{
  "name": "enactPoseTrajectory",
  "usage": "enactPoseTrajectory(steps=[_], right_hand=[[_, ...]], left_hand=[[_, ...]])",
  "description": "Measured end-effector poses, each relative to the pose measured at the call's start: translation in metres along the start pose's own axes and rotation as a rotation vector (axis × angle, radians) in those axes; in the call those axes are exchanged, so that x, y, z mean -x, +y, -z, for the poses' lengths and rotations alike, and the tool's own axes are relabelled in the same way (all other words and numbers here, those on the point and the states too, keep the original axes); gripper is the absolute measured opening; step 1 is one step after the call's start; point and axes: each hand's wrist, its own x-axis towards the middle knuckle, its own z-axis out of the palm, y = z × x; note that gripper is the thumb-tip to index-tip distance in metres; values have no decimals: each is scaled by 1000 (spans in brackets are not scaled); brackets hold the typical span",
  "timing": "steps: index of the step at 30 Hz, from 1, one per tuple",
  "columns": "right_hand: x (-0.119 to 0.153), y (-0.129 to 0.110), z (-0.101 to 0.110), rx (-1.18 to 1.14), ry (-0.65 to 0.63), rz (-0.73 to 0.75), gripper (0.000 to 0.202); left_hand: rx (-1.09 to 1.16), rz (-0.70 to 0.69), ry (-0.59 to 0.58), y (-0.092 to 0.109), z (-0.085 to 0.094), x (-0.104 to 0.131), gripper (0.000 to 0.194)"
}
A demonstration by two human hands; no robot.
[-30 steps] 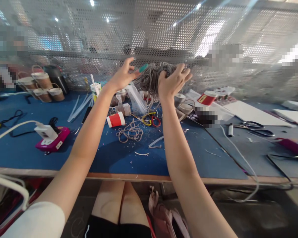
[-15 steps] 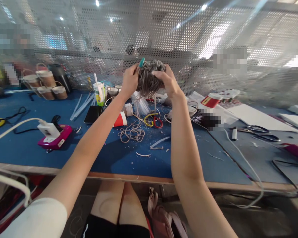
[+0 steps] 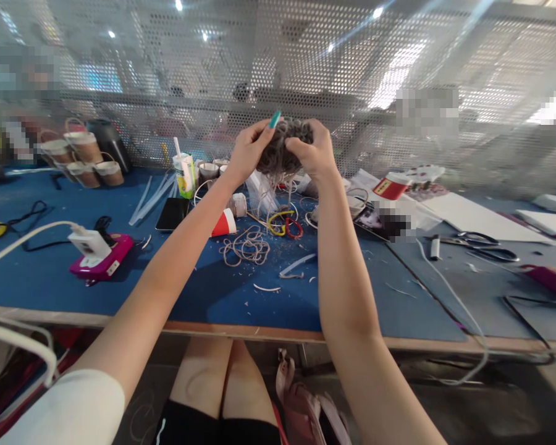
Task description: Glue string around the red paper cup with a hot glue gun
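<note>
Above the table, in the upper middle of the head view, a tangled bundle of grey cord [image 3: 280,154] is held between both hands. My left hand [image 3: 250,151] is closed on its left side. A small teal piece [image 3: 275,119] shows at the left thumb tip; I cannot tell whether it is worn or held. My right hand [image 3: 319,151] grips the right side, its thumb pressed on the near face of the bundle. The far fingers are hidden behind the cord. Below lies a loose coil of thin cord [image 3: 245,246], apart from the hands.
Yellow-and-red-handled scissors [image 3: 278,224], a red-and-white cup [image 3: 224,224], a phone [image 3: 172,214] and a drink carton [image 3: 184,175] lie or stand below the hands. A pink power strip [image 3: 102,258] sits left; black-handled scissors [image 3: 486,246] right. A perforated metal screen [image 3: 176,68] rises behind.
My hands have turned the grey cord bundle slightly and closed in over it. The left thumb with the teal piece has moved right and now covers more of the bundle.
</note>
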Motion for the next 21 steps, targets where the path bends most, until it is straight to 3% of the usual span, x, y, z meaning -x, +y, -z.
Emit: enactPoseTrajectory(steps=[3,5,10,16,21], right_hand=[[0,-1,1,74,60,10,26],[1,-5,1,86,53,44,25],[6,-18,1,177,40,127,33],[13,-31,-7,374,69,145,39],[20,-42,-10,361,45,129,39]], left_hand=[[140,17,-152,6,4,1,36],[123,-4,-170,9,10,2,43],[1,-62,-113,10,18,-1,45],[-192,-85,39,21,8,5,44],[-331,-114,119,35,8,11,39]])
